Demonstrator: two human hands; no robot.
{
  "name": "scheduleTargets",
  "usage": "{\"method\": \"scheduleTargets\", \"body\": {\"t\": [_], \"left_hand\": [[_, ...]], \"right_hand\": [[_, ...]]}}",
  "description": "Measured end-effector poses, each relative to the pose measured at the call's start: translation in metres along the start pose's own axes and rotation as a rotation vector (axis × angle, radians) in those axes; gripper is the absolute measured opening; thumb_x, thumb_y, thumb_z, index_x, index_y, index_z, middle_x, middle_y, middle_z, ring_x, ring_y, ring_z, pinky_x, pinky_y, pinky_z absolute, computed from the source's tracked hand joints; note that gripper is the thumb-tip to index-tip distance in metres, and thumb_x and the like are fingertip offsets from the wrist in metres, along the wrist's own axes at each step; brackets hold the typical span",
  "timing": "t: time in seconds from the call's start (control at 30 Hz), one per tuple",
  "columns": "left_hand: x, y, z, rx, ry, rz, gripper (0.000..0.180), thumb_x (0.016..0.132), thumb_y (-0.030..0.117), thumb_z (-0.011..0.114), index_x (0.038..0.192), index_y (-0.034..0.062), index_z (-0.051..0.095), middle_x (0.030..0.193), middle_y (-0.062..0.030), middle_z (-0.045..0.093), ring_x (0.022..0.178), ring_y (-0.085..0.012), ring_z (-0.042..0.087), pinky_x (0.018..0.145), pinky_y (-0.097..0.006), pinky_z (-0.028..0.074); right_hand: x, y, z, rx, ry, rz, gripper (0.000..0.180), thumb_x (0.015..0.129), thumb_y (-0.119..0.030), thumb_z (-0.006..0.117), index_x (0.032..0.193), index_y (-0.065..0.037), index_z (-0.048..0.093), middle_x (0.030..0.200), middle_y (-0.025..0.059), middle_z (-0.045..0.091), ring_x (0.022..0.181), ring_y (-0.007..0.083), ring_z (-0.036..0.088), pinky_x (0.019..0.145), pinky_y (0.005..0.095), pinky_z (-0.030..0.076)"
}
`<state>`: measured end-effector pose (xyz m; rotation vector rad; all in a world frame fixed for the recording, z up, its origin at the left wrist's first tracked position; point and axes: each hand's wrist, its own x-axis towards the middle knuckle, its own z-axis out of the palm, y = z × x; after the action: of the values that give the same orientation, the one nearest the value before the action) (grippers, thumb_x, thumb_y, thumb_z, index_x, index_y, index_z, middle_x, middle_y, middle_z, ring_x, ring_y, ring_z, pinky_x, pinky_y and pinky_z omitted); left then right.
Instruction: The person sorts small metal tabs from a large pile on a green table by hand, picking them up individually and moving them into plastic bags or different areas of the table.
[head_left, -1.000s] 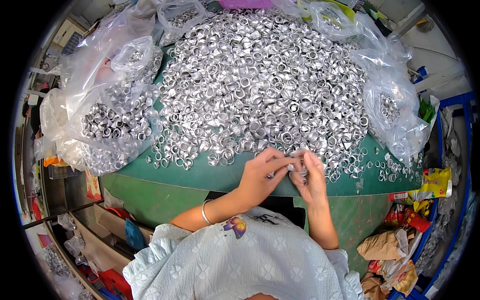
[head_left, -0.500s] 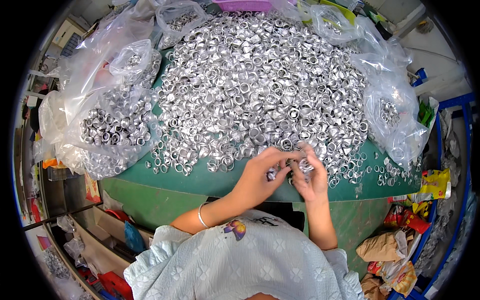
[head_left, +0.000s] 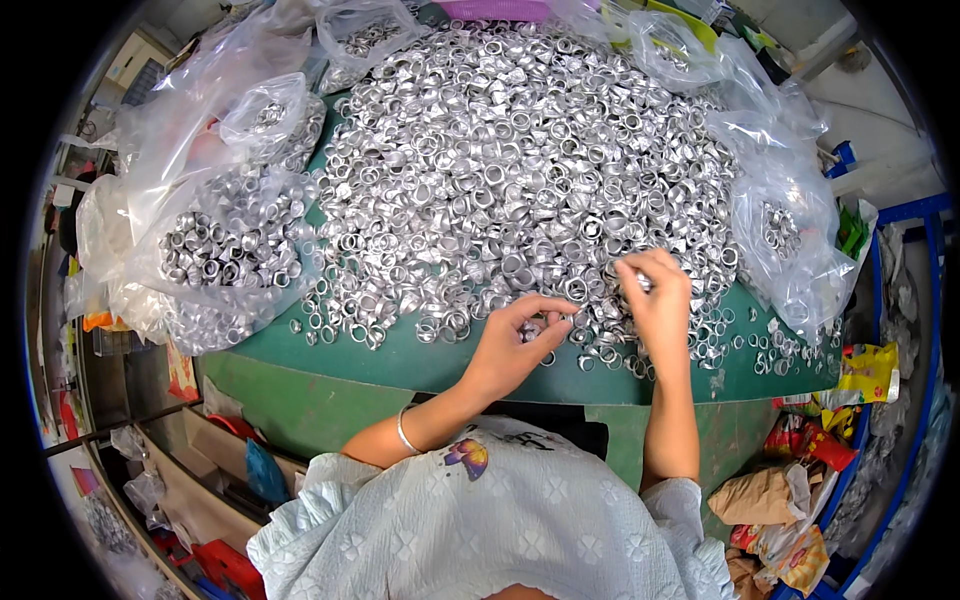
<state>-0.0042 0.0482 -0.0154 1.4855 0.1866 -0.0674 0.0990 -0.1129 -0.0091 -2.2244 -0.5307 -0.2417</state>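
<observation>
A broad heap of silver-coloured metal rings covers most of the green table. At the heap's near edge, my left hand is curled with several rings in its hollow, thumb and forefinger almost meeting. To its right, my right hand reaches over the front of the heap with its fingers bent together. Rings lie right by those fingertips, and whether one is pinched between them cannot be made out.
Clear plastic bags of rings stand at the left and the right. A purple basket sits at the far edge. Blue shelving rises at the right, with a brown paper bag below. Cardboard boxes are at the lower left.
My right hand has parted from the left and moved forward and right onto the heap. My left hand has stayed nearly in place, still curled around rings.
</observation>
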Motion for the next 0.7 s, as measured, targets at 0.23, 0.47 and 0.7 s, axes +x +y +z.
{"method": "scheduleTargets", "body": {"t": [0.23,0.47,0.7], "left_hand": [[-0.001,0.014,0.012,-0.156,-0.031,0.091,0.03,0.074,0.003,0.065,0.104,0.0045,0.061,0.074,0.0028,0.05,0.068,-0.005,0.045,0.063,-0.019,0.038],[-0.006,0.011,0.013,0.048,-0.073,0.251,0.034,0.07,0.0,0.067,0.103,0.0045,0.062,0.075,-0.0004,0.051,0.067,-0.0084,0.045,0.061,-0.022,0.038],[-0.014,0.023,0.012,0.346,-0.072,0.288,0.036,0.07,0.003,0.067,0.105,0.0097,0.062,0.072,-0.0021,0.046,0.065,-0.0119,0.046,0.058,-0.024,0.039]], "right_hand": [[-0.047,-0.013,-0.002,1.397,-0.334,0.882,0.014,0.086,-0.014,0.054,0.086,0.0,0.057,0.062,0.0041,0.052,0.041,0.0068,0.04,0.034,0.0178,0.024],[-0.065,-0.023,0.001,1.534,-0.442,0.862,0.021,0.088,-0.016,0.05,0.092,0.003,0.057,0.073,0.0053,0.055,0.043,0.0065,0.04,0.036,0.0169,0.026],[-0.071,-0.025,0.002,1.508,-0.43,0.756,0.023,0.089,-0.019,0.05,0.094,0.003,0.056,0.072,0.0052,0.055,0.046,0.006,0.042,0.035,0.0166,0.025]]}}
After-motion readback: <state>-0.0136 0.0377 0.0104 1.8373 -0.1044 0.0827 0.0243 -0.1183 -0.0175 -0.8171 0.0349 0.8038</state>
